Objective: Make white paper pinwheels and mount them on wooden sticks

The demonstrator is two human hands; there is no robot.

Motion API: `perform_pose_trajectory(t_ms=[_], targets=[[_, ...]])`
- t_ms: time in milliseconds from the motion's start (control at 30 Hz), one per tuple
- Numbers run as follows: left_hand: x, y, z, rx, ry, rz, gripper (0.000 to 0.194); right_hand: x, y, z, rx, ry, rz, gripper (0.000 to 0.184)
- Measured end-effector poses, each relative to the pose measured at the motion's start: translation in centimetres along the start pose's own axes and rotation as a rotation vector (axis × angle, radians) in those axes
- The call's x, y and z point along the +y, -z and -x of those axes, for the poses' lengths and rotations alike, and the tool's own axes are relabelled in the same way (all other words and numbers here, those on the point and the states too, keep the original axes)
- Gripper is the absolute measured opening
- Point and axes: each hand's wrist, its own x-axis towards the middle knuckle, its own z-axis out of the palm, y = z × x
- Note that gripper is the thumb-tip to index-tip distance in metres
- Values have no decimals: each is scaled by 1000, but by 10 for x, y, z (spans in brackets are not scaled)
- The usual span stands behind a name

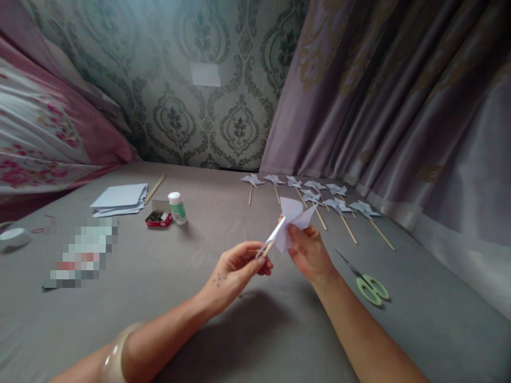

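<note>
A white paper pinwheel (293,213) is raised above the grey cloth, between my two hands. My right hand (310,252) is closed on its blades, thumb on the near side. My left hand (237,268) pinches a thin wooden stick (268,249) just below and left of the pinwheel, with a narrow pale strip beside it. The stick's upper end runs up to the paper; whether it is fastened there is hidden. Beyond my right hand lie several finished-looking pinwheels (338,205) on sticks. Scissors (372,290) with green handles lie right of my right forearm.
At the back left are a stack of white paper (120,198) and thin sticks (155,189). A white-and-green bottle (178,209) stands beside a small open red box (158,219). Farther left are a white roll (14,239) and a blurred-out flat item (82,255). Curtains (383,96) hang at right.
</note>
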Motion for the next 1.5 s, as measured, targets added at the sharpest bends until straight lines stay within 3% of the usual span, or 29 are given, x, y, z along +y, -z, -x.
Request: perform_pose_trajectory(t_ms=[267, 433, 700, 967, 1200, 1500], targets=[[1, 9, -12, -12, 5, -73, 32, 2, -3, -13, 109, 81, 141, 23], [8, 14, -23, -15, 1, -123, 34, 4, -9, -24, 78, 117, 204, 22], [23, 20, -66, 29, -62, -200, 34, -16, -27, -54, 95, 189, 341, 26], [28, 27, -98, 92, -68, -292, 31, -14, -19, -83, 79, 249, 503, 28], [47, 29, -109, 37, -169, -256, 42, -13, -15, -86, 42, 243, 522, 26], [57, 20, -118, 59, -190, -188, 35, -16, -17, -82, 60, 196, 494, 28]])
